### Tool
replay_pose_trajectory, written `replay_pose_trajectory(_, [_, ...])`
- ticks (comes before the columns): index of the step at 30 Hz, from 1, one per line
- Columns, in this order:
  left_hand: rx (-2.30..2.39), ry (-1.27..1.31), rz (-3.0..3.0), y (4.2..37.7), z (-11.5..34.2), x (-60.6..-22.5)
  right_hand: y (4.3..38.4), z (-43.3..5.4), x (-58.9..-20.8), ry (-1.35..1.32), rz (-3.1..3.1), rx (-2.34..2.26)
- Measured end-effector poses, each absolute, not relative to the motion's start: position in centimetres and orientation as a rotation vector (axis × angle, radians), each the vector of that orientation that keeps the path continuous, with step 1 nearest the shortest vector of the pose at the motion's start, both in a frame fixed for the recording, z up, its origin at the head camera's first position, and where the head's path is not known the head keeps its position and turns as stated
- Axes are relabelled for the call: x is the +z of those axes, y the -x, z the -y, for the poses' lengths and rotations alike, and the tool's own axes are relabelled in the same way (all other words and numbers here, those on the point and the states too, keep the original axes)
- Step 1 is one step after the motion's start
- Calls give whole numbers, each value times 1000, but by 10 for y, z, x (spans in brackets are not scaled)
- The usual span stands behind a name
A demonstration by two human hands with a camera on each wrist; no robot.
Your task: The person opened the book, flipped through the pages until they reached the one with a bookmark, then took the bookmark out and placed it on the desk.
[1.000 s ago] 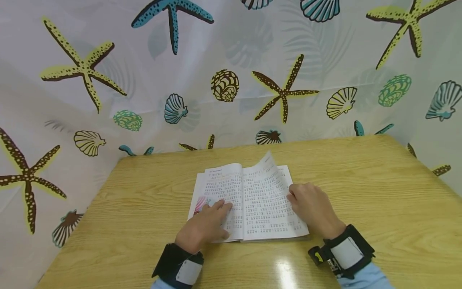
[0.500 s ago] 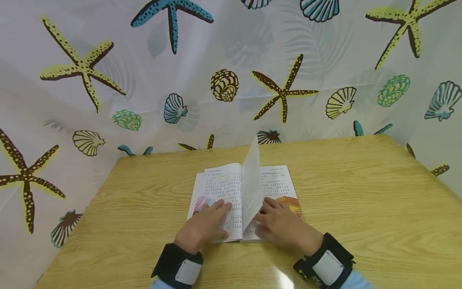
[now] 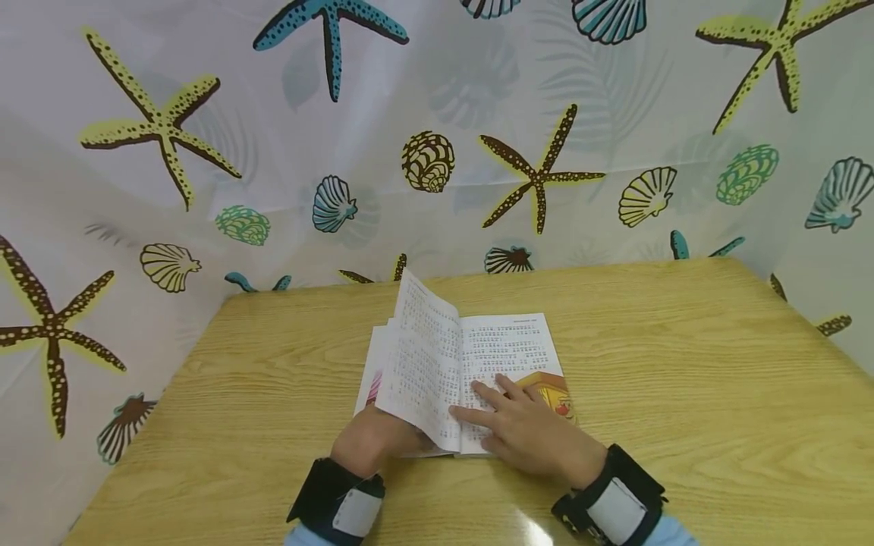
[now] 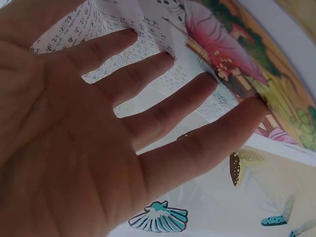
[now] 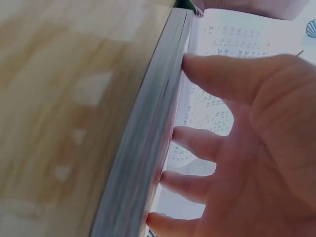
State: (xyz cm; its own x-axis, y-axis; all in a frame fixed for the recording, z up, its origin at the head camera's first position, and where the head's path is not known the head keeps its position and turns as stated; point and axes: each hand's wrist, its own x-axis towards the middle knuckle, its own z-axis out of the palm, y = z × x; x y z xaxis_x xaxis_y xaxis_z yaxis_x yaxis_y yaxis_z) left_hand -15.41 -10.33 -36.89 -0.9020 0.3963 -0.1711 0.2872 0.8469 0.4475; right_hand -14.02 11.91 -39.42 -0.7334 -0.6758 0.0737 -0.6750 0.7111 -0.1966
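Observation:
An open book (image 3: 515, 341) lies on the wooden table, printed text on both pages. One leaf (image 3: 419, 364) stands partly lifted over the left page, curving from the spine. Beneath that leaf, my left hand (image 3: 375, 440) rests on the left page, its fingers hidden in the head view. The left wrist view shows those fingers straight and spread, fingertips at a page with a pink picture (image 4: 227, 44). My right hand (image 3: 539, 432) lies with spread fingers on the lower right page, near the spine. The right wrist view shows its fingertips along the book's thick page block (image 5: 143, 138).
The wooden table (image 3: 683, 364) extends on both sides of the book. Behind it hangs a white cloth (image 3: 382, 114) printed with starfish and shells. Each wrist wears a black strap (image 3: 617, 493) with a pale plate.
The leaf has swung from the right, through upright, over to the left, now covering the left fingers. My right hand moved left with it, then let it go. The left hand stayed put.

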Motion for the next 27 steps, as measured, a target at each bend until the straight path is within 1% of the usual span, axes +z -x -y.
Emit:
replay_pose_trajectory(5, [749,-548,-2769,152,105,-368,136,-114,-394,1130,-2908,-314])
replay_pose_trajectory(8, [766,-605,-2763,154,106,-369,133,-109,-394,1103,-2896,-308])
replay_pose_trajectory(12, [774,-616,-2762,157,108,-369,130,-106,-394,1069,-2862,-343])
replay_pose_trajectory(18, [646,-658,-2826,157,106,-369,129,-105,-393,1048,-2845,-379])
replay_pose_trajectory(23, [355,-804,-3202,162,103,-365,130,-105,-392,1056,-2850,-363])
replay_pose_trajectory(27, [433,-952,-3520,167,100,-360,131,-106,-391,1060,-2851,-340])
